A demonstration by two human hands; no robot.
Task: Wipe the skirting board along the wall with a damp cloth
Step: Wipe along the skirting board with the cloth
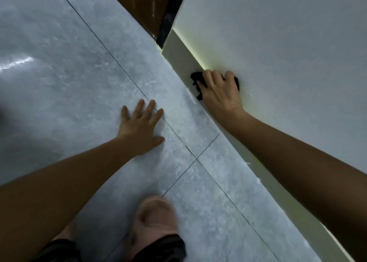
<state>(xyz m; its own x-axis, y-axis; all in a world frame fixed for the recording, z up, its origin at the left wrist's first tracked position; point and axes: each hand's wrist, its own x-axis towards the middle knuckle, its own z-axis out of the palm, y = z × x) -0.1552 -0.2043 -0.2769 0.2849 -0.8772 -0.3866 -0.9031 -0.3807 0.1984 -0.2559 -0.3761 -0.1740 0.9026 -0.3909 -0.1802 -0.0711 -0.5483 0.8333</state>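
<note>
A pale skirting board (181, 56) runs diagonally along the foot of the white wall (278, 33), from the door frame at the top down to the lower right. My right hand (219, 91) presses a dark cloth (196, 80) against the board, with its fingers curled over the cloth's top edge where board meets wall. Most of the cloth is hidden under the hand. My left hand (142, 127) lies flat on the grey tiled floor (59, 82), fingers spread, apart from the board.
A brown door (143, 5) and a dark door frame (170, 17) stand at the far end of the skirting board. My bare knee (155, 220) rests on the tiles at the bottom, dark shorts behind it. Thin grout lines cross the floor.
</note>
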